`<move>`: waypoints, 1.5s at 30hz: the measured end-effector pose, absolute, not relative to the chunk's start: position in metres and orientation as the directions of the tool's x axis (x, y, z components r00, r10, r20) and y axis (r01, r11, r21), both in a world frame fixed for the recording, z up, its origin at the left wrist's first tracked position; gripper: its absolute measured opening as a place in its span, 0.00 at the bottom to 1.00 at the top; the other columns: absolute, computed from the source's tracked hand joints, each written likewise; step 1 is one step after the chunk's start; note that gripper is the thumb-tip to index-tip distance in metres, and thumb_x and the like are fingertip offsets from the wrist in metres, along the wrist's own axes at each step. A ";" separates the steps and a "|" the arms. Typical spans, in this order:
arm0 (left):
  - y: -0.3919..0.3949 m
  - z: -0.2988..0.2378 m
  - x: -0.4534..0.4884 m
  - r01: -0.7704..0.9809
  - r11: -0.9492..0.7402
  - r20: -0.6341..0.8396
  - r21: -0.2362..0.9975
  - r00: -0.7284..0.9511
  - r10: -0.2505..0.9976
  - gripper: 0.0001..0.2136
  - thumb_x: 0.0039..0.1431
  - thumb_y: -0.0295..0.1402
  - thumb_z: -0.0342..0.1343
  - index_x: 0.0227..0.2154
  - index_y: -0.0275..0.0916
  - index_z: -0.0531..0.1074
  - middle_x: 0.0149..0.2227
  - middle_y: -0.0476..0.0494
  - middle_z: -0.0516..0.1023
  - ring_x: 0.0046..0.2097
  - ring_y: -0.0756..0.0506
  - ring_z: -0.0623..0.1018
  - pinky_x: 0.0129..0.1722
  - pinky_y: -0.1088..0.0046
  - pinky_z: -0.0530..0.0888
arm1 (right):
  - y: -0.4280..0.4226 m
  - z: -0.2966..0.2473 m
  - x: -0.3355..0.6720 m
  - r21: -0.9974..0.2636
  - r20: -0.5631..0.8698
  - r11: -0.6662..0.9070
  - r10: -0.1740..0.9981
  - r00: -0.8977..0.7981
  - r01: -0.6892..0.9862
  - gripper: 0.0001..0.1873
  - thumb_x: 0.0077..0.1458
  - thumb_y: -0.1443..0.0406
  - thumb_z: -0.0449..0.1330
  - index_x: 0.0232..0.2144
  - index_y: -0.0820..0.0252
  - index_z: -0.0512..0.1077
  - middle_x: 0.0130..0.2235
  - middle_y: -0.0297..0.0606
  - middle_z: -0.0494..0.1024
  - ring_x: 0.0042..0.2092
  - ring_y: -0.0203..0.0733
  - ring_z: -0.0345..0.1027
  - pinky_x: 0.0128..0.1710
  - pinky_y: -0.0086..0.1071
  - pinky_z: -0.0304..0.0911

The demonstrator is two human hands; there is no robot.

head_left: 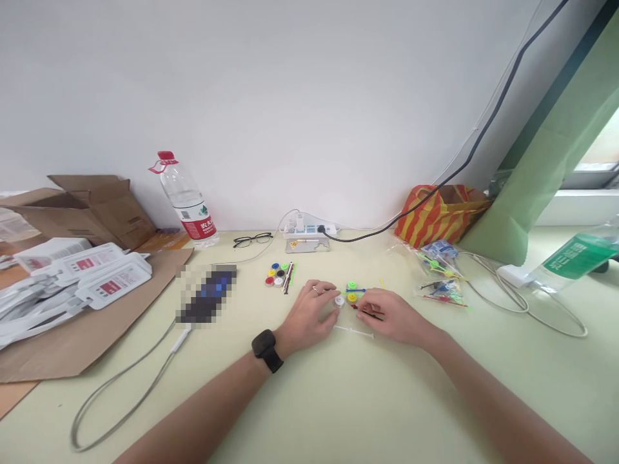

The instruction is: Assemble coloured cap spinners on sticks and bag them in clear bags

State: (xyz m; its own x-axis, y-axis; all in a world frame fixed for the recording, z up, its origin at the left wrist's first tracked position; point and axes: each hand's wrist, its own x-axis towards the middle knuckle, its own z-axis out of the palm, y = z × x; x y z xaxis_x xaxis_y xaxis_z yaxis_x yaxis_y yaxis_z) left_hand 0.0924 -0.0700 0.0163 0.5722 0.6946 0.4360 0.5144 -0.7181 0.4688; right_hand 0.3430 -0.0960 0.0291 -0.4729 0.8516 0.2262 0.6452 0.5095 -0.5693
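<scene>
White wheel lay at 2 o'clock of left hand, touching fingertips, grip unclear; right hand pinched dark stick.

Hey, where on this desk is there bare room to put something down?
Bare desk lies between the arms toward the near edge, and right of the right hand, before the white cable loop. Crowded: coloured discs by the left hand, and white packs on the cardboard.
</scene>
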 end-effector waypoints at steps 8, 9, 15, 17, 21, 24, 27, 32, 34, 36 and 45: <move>-0.074 0.022 0.094 0.479 -0.723 0.418 0.499 0.597 0.684 0.09 0.66 0.32 0.55 0.37 0.44 0.82 0.49 0.42 0.79 0.56 0.38 0.70 0.57 0.57 0.71 | -0.109 0.025 0.322 -0.626 0.141 0.537 0.791 -0.595 0.566 0.06 0.58 0.69 0.58 0.30 0.55 0.71 0.31 0.33 0.73 0.34 0.41 0.66 0.38 0.34 0.62; -0.074 0.023 0.094 0.470 -0.731 0.424 0.495 0.603 0.675 0.10 0.67 0.31 0.54 0.37 0.44 0.82 0.48 0.42 0.79 0.55 0.38 0.70 0.56 0.57 0.71 | -0.110 0.025 0.321 -0.632 0.143 0.538 0.789 -0.598 0.558 0.06 0.59 0.69 0.58 0.30 0.55 0.70 0.31 0.33 0.73 0.35 0.42 0.66 0.38 0.34 0.62; -0.072 0.034 0.085 0.675 -0.619 0.449 0.401 0.445 0.775 0.11 0.61 0.28 0.51 0.40 0.39 0.78 0.31 0.44 0.78 0.35 0.42 0.74 0.36 0.65 0.67 | -0.114 0.026 0.319 -0.693 0.174 0.522 0.791 -0.587 0.498 0.06 0.59 0.71 0.57 0.31 0.56 0.67 0.34 0.34 0.72 0.35 0.40 0.65 0.36 0.32 0.61; -0.069 0.038 0.079 0.773 -0.514 0.350 0.370 0.397 0.849 0.11 0.62 0.29 0.50 0.36 0.41 0.78 0.21 0.49 0.71 0.26 0.45 0.70 0.29 0.67 0.60 | -0.114 0.024 0.319 -0.729 0.161 0.484 0.808 -0.566 0.484 0.06 0.61 0.71 0.55 0.32 0.56 0.66 0.33 0.33 0.71 0.33 0.39 0.63 0.34 0.31 0.60; -0.067 0.040 0.076 0.824 -0.463 0.238 0.326 0.403 0.884 0.16 0.66 0.30 0.43 0.42 0.43 0.78 0.20 0.49 0.71 0.26 0.44 0.71 0.29 0.68 0.56 | -0.111 0.017 0.320 -0.777 0.168 0.412 0.865 -0.474 0.476 0.05 0.66 0.67 0.53 0.35 0.55 0.65 0.32 0.33 0.71 0.32 0.39 0.63 0.32 0.31 0.58; -0.071 0.040 0.079 0.817 -0.468 0.201 0.338 0.423 0.884 0.21 0.68 0.31 0.41 0.59 0.43 0.71 0.22 0.49 0.73 0.28 0.42 0.73 0.30 0.69 0.57 | -0.108 0.013 0.317 -0.795 0.201 0.399 0.884 -0.422 0.457 0.06 0.68 0.64 0.51 0.38 0.55 0.66 0.35 0.35 0.74 0.34 0.41 0.66 0.34 0.33 0.60; -0.075 0.040 0.082 0.795 -0.480 0.155 0.372 0.457 0.876 0.27 0.63 0.30 0.45 0.66 0.42 0.61 0.24 0.51 0.75 0.29 0.42 0.74 0.31 0.70 0.59 | -0.108 0.012 0.315 -0.815 0.237 0.416 0.874 -0.424 0.403 0.06 0.69 0.64 0.51 0.39 0.54 0.67 0.44 0.40 0.77 0.44 0.44 0.71 0.43 0.37 0.65; -0.072 0.040 0.077 0.727 -0.536 0.107 0.430 0.548 0.829 0.33 0.55 0.30 0.53 0.66 0.45 0.59 0.29 0.52 0.77 0.34 0.43 0.77 0.33 0.70 0.62 | -0.112 0.014 0.316 -0.829 0.195 0.404 0.856 -0.478 0.386 0.04 0.68 0.65 0.54 0.38 0.53 0.68 0.54 0.40 0.77 0.56 0.48 0.70 0.52 0.41 0.65; -0.069 0.039 0.074 0.717 -0.553 0.120 0.425 0.561 0.819 0.33 0.55 0.30 0.53 0.66 0.44 0.59 0.29 0.52 0.77 0.34 0.43 0.77 0.33 0.70 0.62 | -0.114 0.015 0.317 -0.822 0.182 0.407 0.850 -0.494 0.398 0.04 0.67 0.65 0.54 0.38 0.53 0.68 0.52 0.39 0.78 0.53 0.48 0.72 0.51 0.41 0.66; -0.066 0.037 0.072 0.733 -0.546 0.143 0.406 0.539 0.830 0.29 0.58 0.33 0.54 0.64 0.44 0.61 0.27 0.53 0.75 0.32 0.42 0.76 0.32 0.70 0.61 | -0.114 0.017 0.317 -0.815 0.177 0.410 0.850 -0.497 0.410 0.04 0.67 0.65 0.55 0.37 0.53 0.68 0.49 0.39 0.78 0.49 0.46 0.73 0.47 0.40 0.67; -0.059 0.021 0.079 0.661 -0.411 0.174 0.628 0.395 0.902 0.16 0.68 0.42 0.51 0.55 0.44 0.66 0.30 0.52 0.79 0.32 0.45 0.77 0.32 0.70 0.66 | -0.121 0.027 0.310 -0.888 0.105 0.326 0.831 -0.547 0.324 0.04 0.66 0.64 0.56 0.36 0.55 0.70 0.46 0.40 0.80 0.43 0.44 0.73 0.43 0.38 0.69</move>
State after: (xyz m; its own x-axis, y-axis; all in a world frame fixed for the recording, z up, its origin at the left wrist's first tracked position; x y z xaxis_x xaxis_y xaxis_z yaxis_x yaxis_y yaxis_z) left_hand 0.0788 -0.0585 0.0206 0.3952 0.9019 0.1743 0.6606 -0.4109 0.6283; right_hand 0.3104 -0.1213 0.0265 -0.5466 0.8308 0.1049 0.3245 0.3256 -0.8881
